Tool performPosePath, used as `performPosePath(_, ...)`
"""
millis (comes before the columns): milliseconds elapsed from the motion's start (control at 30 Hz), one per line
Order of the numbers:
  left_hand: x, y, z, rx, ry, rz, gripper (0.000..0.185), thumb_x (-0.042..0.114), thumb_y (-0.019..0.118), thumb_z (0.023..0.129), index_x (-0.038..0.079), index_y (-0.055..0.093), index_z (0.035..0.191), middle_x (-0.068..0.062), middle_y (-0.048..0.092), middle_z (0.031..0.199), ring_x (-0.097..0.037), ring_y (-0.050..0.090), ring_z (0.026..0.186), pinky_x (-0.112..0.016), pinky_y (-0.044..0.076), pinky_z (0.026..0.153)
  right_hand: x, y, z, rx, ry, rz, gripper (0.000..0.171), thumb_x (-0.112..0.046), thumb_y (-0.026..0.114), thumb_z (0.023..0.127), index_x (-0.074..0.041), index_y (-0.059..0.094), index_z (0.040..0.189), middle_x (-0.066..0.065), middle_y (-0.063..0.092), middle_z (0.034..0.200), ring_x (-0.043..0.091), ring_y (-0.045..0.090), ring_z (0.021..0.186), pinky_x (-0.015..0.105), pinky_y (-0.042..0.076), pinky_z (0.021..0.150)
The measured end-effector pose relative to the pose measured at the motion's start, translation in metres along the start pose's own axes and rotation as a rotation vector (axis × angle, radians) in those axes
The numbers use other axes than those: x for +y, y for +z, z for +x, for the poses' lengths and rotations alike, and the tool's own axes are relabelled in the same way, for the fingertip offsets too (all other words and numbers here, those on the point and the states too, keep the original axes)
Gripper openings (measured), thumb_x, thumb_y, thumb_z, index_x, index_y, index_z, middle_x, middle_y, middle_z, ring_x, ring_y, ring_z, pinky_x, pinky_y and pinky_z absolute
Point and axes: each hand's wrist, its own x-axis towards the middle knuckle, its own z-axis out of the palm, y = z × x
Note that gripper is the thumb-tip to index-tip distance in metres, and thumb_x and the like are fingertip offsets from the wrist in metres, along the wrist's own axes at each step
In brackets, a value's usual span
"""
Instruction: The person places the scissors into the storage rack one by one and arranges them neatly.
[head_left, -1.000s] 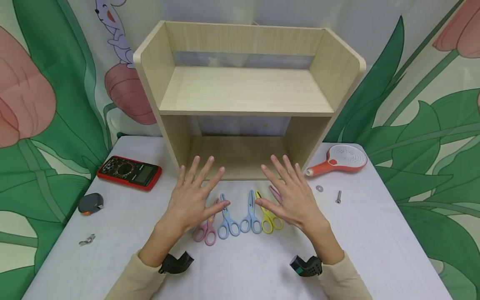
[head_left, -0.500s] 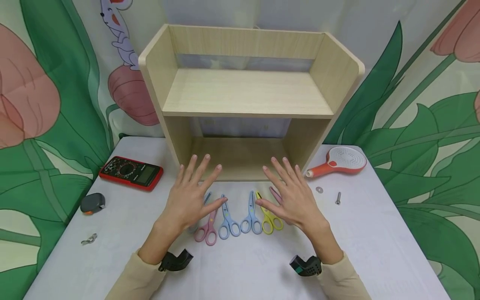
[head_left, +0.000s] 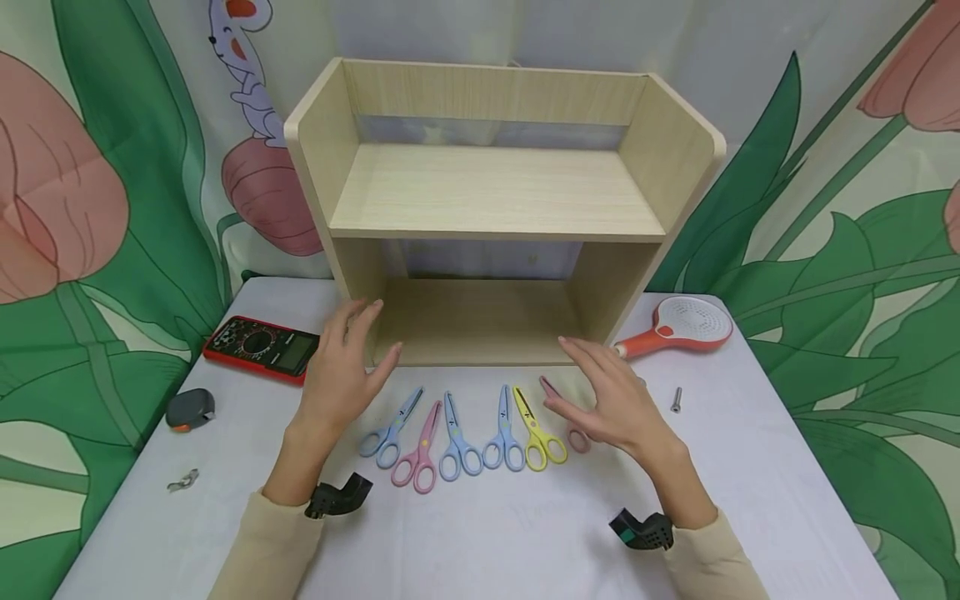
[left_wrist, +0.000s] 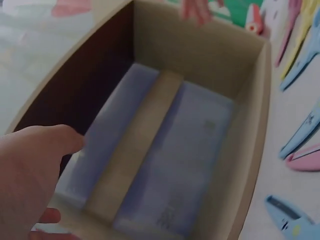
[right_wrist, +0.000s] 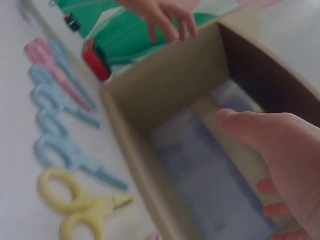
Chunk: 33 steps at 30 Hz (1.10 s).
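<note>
Several small scissors lie in a row on the white table (head_left: 487, 533) before a wooden shelf (head_left: 487, 192): blue scissors (head_left: 390, 427), pink scissors (head_left: 417, 457), two more blue pairs (head_left: 480, 437) and yellow scissors (head_left: 538, 429). Another pink pair (head_left: 573, 433) is partly hidden under my right hand (head_left: 600, 392), which hovers open with straight fingers. My left hand (head_left: 352, 350) is open too, fingers near the shelf's lower left corner, holding nothing. The left wrist view shows the left hand (left_wrist: 30, 170) facing the shelf's lower bay (left_wrist: 165, 125). The right wrist view shows the right hand (right_wrist: 280, 150) and yellow scissors (right_wrist: 75, 205).
A red multimeter (head_left: 262, 346) lies left of the shelf, with a grey tape measure (head_left: 190, 408) and a wing nut (head_left: 182, 479) near the left edge. An orange and white shower head (head_left: 678, 323) and a bolt (head_left: 676, 398) lie at the right.
Both hands have moved apart. The left went left and forward to the shelf's corner, uncovering the leftmost blue scissors. The right shifted right, over the washer.
</note>
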Motion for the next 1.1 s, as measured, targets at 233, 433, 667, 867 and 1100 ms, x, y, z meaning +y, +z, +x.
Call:
performPosePath(233,-0.021,-0.003,0.008,0.169,-0.090,-0.142,0.055,0.018,0.072,0.091,-0.004,0.045,0.133,-0.027,0.045,0.131,-0.040,0.051,0.119,-0.054,0.053,0.094,0.018,0.005,-0.020,-0.076,0.020,-0.001,0.086,-0.054,0.077,0.079,-0.013,0.048,0.149,0.012,0.054,0.147,0.034,0.051,0.133,0.061,0.045,0.106)
performPosePath(433,-0.027,-0.001,0.012,0.178,-0.267,-0.341,0.056,0.014,0.067,0.095,-0.001,0.035,0.138,-0.022,0.046,0.133,-0.036,0.057,0.116,-0.048,0.055,0.093,0.027,0.015,-0.034,-0.180,0.083,0.001,0.084,-0.058,0.077,0.079,-0.012,0.052,0.145,0.012,0.058,0.141,0.033,0.055,0.127,0.057,0.050,0.104)
performPosePath(667,-0.033,0.006,0.016,0.137,-0.288,-0.362,0.062,0.014,0.063,0.098,0.004,0.034,0.151,-0.026,0.052,0.131,-0.039,0.062,0.111,-0.055,0.057,0.092,0.036,0.030,-0.049,-0.226,0.114,-0.003,0.074,-0.049,0.083,0.076,-0.006,0.064,0.133,0.009,0.063,0.125,0.027,0.058,0.115,0.050,0.054,0.099)
performPosePath(867,-0.035,0.008,0.021,0.096,-0.293,-0.328,0.052,0.014,0.063,0.099,0.003,0.043,0.146,-0.024,0.055,0.126,-0.037,0.064,0.106,-0.052,0.059,0.091,0.044,0.037,-0.054,-0.197,0.078,-0.032,0.061,-0.048,0.086,0.073,-0.008,0.073,0.117,0.000,0.062,0.106,0.016,0.056,0.095,0.040,0.053,0.084)
performPosePath(1100,-0.032,0.006,0.024,0.141,-0.309,-0.268,0.044,0.017,0.062,0.100,0.000,0.050,0.138,-0.024,0.060,0.119,-0.035,0.066,0.100,-0.051,0.061,0.086,0.045,0.043,-0.055,-0.203,0.074,-0.027,0.059,-0.049,0.086,0.072,-0.008,0.074,0.113,-0.004,0.059,0.100,0.009,0.052,0.087,0.031,0.051,0.074)
